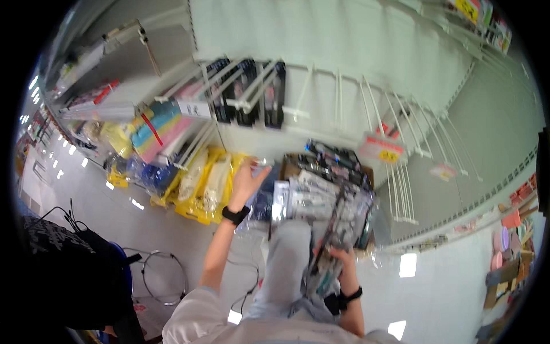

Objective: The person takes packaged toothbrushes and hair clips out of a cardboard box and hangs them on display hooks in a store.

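My right hand (pixel 343 260) grips a bundle of clear plastic packages (pixel 328 275) beside my knee; their contents are blurred. My left hand (pixel 248 182) is raised in front of the shelf, thumb apart from the fingers. A small shiny clear object (pixel 264 162) shows at its fingertips, but whether it is held I cannot tell. Just left of that hand hang yellow-backed packages (pixel 217 185) with white contents. Between my hands and the shelf stands an open cardboard box (pixel 292 165), heaped with dark packages (pixel 333 157) and pale blister packs (pixel 313 195).
White display hooks (pixel 303 96) jut out above the box, some carrying dark packages (pixel 274 96). More hooks (pixel 401 193) stick out at right, by a price sign (pixel 380 148). A person in dark clothing (pixel 73 275) is at lower left, near a looped cable (pixel 165 277) on the floor.
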### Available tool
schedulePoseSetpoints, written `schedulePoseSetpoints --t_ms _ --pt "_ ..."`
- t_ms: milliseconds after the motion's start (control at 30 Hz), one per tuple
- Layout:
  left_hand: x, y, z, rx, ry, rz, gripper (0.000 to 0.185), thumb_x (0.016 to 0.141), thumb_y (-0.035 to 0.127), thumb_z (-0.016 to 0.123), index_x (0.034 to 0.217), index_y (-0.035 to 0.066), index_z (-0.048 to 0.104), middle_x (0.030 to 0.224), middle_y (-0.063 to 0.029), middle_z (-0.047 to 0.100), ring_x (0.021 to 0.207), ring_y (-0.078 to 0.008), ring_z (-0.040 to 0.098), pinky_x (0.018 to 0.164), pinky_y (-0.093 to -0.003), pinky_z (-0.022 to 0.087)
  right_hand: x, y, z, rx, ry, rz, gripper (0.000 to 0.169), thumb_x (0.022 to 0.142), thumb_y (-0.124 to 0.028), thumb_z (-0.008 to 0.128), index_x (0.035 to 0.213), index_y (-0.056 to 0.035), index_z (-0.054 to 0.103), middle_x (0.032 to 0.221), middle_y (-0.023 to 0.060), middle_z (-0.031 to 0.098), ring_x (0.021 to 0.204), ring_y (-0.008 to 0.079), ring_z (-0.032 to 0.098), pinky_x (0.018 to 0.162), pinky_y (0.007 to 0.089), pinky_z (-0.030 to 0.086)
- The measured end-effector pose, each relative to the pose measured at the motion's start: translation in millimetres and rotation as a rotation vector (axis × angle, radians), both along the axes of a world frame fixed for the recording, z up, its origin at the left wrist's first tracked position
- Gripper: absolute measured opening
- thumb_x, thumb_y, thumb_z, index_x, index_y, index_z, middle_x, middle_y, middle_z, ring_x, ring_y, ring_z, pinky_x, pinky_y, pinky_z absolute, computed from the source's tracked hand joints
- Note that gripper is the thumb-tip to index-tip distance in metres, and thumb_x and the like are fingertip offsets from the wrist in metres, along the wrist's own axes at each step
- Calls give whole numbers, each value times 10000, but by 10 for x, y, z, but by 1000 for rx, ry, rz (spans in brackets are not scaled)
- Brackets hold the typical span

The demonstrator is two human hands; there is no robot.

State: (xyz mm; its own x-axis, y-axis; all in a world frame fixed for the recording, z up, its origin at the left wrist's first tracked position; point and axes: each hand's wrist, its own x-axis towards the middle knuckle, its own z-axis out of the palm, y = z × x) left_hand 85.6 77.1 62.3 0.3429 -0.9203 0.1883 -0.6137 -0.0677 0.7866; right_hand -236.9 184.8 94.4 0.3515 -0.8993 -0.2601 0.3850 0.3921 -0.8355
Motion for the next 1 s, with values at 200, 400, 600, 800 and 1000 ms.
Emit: schedulePoseSetpoints --t_ms 200,400,600,800,1000 --pt "-1051 1615 197 198 863 -923 448 860 142 565 1262 21 409 1154 -86 538 1035 -163 529 828 -299 437 64 168 166 -44 52 118 408 750 -115 537 1107 73 482 1001 160 603 868 239 623 762 320 504" --pt "-1259 2060 175 337 799 -821 375 870 53 520 1232 -1 438 1035 -50 561 944 -106 540 807 -263 452 232 329 124 -89 -33 137 306 724 -78 634 993 28 537 878 93 615 752 168 600 703 276 471" --pt "-1302 2113 231 190 846 -515 286 920 81 439 1186 -25 459 980 -58 578 839 -113 587 698 -247 507 208 424 71 -113 72 -184 363 734 -50 615 1065 29 490 969 128 599 798 209 616 667 290 495" --pt "-676 1738 325 -162 1054 -271 310 952 185 373 1179 -5 464 952 -167 627 770 -220 647 612 -266 532 8 366 190 -140 6 -161 462 702 -146 573 1113 41 476 868 118 567 678 203 598 603 290 476" --pt "-583 1597 495 -305 980 -166 305 953 194 366 1162 0 473 930 -178 633 719 -200 645 583 -252 520 -10 434 237 -158 34 -181 468 699 -157 581 1106 46 473 838 99 546 664 191 578 593 283 469"
